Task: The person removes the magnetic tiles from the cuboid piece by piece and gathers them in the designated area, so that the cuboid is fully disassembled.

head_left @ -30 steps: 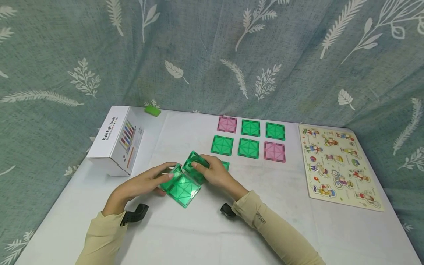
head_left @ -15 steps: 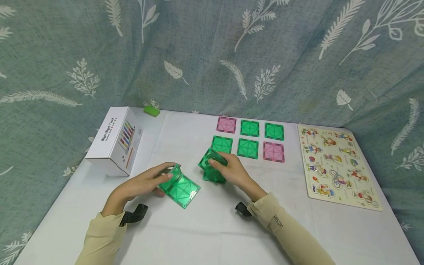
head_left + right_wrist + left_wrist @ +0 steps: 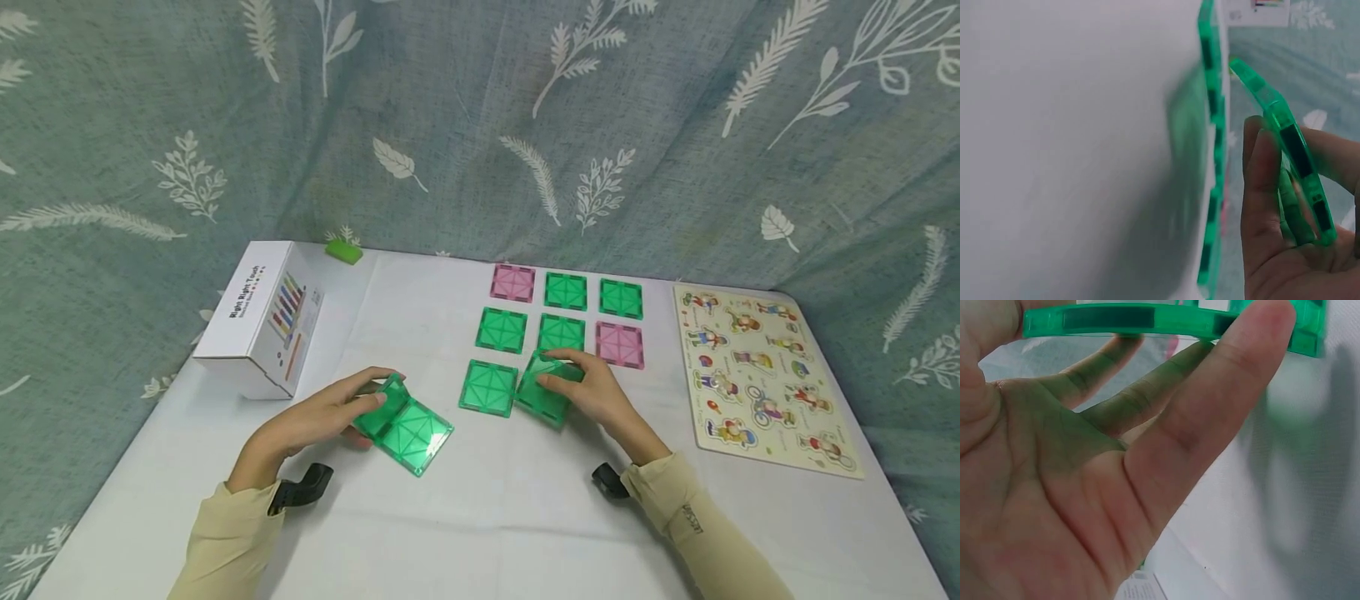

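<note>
My left hand (image 3: 318,418) grips green magnetic tiles (image 3: 417,437), see-through squares that meet at an angle, one tilted up under the fingers. In the left wrist view, a tile edge (image 3: 1110,320) runs between thumb and fingertips. Farther right, my right hand (image 3: 606,398) pinches another green magnetic tile (image 3: 546,403), tilted close over the cloth; the right wrist view shows this tile (image 3: 1300,153) between thumb and fingers. Just left of it a green tile (image 3: 488,387) lies flat. Behind, a green tile (image 3: 561,330) is partly covered by the held one.
Two rows of flat tiles lie behind, including a pink tile (image 3: 513,283) and another pink tile (image 3: 620,344). A picture puzzle board (image 3: 765,383) lies at right. At left stands a white box (image 3: 247,308), with a green block (image 3: 344,252) by the curtain (image 3: 465,125).
My right hand has moved right from beside the left hand's tiles. A green tile it was over now lies free on the cloth, while another remains in its grip. The left hand barely moved.
</note>
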The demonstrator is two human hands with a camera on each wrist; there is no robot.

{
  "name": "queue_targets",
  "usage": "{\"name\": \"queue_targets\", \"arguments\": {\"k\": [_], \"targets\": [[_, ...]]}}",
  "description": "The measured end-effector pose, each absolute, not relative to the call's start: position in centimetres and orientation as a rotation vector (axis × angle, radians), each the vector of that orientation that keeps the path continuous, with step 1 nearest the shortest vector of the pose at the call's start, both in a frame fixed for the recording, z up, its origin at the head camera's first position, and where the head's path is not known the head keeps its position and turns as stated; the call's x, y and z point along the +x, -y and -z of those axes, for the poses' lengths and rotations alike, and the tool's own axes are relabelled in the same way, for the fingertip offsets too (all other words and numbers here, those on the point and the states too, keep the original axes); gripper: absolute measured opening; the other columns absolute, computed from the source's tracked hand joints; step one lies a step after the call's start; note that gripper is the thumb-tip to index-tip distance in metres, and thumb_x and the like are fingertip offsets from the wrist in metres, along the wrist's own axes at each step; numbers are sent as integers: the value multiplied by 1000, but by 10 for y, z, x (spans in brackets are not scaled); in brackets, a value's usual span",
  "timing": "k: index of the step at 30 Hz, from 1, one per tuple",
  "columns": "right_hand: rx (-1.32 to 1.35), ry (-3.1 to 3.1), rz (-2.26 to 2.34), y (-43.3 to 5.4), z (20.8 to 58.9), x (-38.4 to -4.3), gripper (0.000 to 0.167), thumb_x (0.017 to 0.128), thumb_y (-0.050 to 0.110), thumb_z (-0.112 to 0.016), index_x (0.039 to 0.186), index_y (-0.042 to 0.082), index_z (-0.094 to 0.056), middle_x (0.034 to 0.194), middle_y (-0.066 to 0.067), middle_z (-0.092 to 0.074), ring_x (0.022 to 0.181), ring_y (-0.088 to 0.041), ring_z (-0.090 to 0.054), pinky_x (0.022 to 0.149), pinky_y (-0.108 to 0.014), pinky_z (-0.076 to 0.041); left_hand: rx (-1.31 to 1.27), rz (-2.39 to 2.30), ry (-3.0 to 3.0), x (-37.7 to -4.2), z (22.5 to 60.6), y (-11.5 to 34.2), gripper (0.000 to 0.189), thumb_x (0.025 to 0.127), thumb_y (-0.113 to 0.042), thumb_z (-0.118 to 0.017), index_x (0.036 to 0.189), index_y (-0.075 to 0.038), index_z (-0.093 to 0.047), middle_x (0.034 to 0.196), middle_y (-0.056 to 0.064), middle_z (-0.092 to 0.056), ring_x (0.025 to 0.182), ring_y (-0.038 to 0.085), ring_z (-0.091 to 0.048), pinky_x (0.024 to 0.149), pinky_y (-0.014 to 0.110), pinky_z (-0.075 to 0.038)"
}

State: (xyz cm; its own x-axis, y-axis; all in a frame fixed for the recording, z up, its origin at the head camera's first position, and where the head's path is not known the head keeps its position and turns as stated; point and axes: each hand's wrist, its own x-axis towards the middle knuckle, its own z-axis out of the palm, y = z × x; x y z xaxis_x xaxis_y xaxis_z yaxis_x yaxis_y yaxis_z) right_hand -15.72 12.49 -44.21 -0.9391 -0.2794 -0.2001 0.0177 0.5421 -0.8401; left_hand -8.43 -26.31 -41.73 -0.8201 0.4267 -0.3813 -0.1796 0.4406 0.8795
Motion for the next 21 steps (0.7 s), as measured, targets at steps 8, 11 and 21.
{"name": "queue_targets", "arguments": {"k": [8, 11, 21], "targets": [[-227, -2544, 1280, -138, 450, -157, 43, 87, 31, -78, 126, 14, -69, 140, -13, -62, 139, -37, -49, 112, -58, -41, 216, -1437, -2094, -83, 418, 263, 49, 109, -34, -39, 153, -13, -31, 134, 26, -47, 101, 28, -61, 79, 41, -62], [-195, -2545, 1247, -139, 452, -157, 45, 87, 32, -78, 127, 12, -69, 142, -14, -61, 140, -38, -48, 112, -58, -42, 218, -1466, -2072, -82, 419, 264, 51, 110, -33, -39, 155, -10, -30, 135, 27, -46, 103, 27, -61, 81, 42, -62], [-216, -2638, 1078, -139, 452, -159, 48, 89, 34, -76, 128, 8, -67, 139, -19, -61, 132, -41, -54, 106, -57, -47, 156, -1424, -2133, -82, 418, 262, 58, 109, -28, -41, 160, -23, -15, 155, 32, -24, 85, 29, -74, 88, 40, -58]]}}
